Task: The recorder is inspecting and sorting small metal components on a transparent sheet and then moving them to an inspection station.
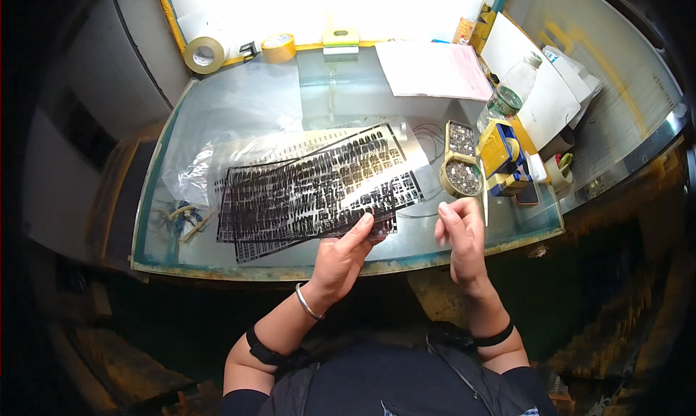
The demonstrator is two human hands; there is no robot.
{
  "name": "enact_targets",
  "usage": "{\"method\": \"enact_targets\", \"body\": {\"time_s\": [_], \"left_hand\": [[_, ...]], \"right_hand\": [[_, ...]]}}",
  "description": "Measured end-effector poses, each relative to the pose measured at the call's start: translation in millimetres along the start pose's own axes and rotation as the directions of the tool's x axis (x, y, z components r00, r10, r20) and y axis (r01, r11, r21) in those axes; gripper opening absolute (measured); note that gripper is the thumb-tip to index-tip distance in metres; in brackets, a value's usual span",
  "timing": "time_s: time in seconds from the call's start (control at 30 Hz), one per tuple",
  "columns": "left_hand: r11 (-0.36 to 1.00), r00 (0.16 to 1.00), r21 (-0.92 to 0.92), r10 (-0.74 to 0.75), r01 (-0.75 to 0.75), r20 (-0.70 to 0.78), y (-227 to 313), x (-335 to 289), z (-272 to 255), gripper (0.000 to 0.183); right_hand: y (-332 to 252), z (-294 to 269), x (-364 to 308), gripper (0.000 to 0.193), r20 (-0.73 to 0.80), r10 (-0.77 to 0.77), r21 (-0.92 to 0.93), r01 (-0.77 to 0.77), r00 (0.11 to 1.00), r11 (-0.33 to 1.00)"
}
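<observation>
My left hand point(343, 258) is closed on the near edge of overlapping film sheets point(304, 198), its thumb on top and its fingers underneath. These thin sheets carry rows of small black shapes and lie tilted over the glass tabletop point(283, 260), partly across one another. To their right, apart from them, my right hand point(464, 235) is raised with fingers curled and the thumb against the forefinger. Whatever it may hold is hidden. Just beside it a slim white stick point(486, 207) shows; I cannot tell whether the hand touches it.
Two small tubs point(462, 178) of tiny shiny pieces stand near a yellow and blue tape dispenser point(500, 151) and a clear bottle point(511, 90). Clear plastic film point(239, 111) covers the left side. Tape rolls point(205, 55) and a pink-white paper point(435, 68) lie at the back.
</observation>
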State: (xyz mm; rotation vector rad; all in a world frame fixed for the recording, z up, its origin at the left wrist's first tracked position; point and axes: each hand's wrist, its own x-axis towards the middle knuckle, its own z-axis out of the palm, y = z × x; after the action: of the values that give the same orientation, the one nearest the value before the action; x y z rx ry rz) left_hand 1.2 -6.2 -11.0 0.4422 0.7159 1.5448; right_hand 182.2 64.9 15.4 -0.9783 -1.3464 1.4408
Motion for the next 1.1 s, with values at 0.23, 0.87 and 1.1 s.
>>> {"method": "enact_targets", "body": {"time_s": [0.23, 0.87, 1.1], "left_hand": [[0.998, 0.996, 0.056, -0.028, 0.023, 0.089, 6, 0, 0, 0.024], [0.866, 0.806, 0.005, -0.468, 0.5, 0.362, -17, -48, 2, 0.041], [0.926, 0.929, 0.256, -0.327, 0.278, 0.175, 25, -35, 16, 0.035]], "right_hand": [[7, 41, 4, 0.019, 0.495, 0.229, -0.083, -0.217, 0.838, 0.973], [-62, -17, 24, 0.031, 0.317, 0.077, -0.14, -0.033, 0.945, 0.99], [-63, -34, 1, 0.046, 0.173, -0.134, 0.108, 0.117, 0.976, 0.987]]}}
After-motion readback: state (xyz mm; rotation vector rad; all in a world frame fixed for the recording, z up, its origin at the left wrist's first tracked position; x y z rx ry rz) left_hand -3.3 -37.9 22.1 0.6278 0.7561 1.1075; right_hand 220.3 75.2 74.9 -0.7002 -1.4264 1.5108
